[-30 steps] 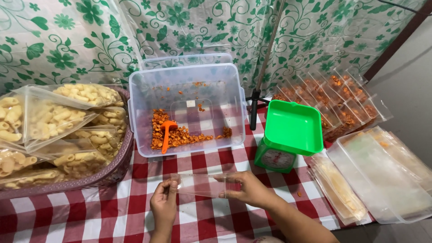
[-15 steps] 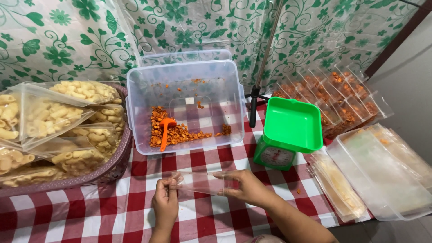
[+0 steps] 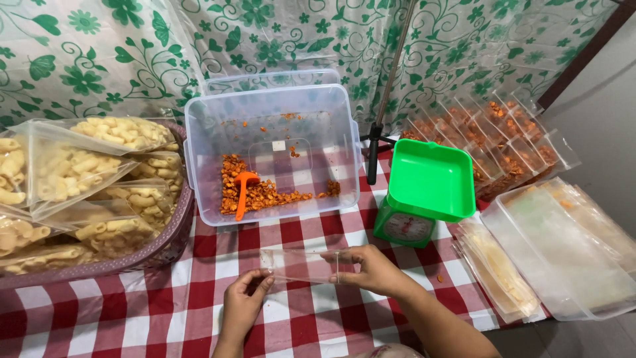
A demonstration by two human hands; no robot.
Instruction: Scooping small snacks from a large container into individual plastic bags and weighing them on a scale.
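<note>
Hidden or cut off: the basket (image 3: 173,229) runs off the left edge, so its full load of macaroni bags (image 3: 79,174) cannot be counted; about 6 show. Both forearms leave the bottom edge. The lid (image 3: 271,81) behind the tub is mostly covered by it.
Left hand: the left hand (image 3: 242,308) pinches the left corner of the empty bag (image 3: 299,266) between thumb and fingertips.
Empty bag: 1 clear, flat, narrow plastic bag, held level just above the checked tablecloth (image 3: 199,318), near the front edge, between the 2 hands; its outline is faint against the checks.
Right hand: the right hand (image 3: 371,270) grips the bag's right end, fingers curled over it.
Tub: 1 clear tub (image 3: 199,159), behind the hands, with a thin layer of orange snack and 1 orange scoop (image 3: 242,192) lying in it.
Scale: 1 green scale (image 3: 424,192) with a square pan, right of the tub.
Far right: a row of filled orange snack bags (image 3: 510,132), number unclear, and a stack of clear bags (image 3: 563,258), overlapping.
</note>
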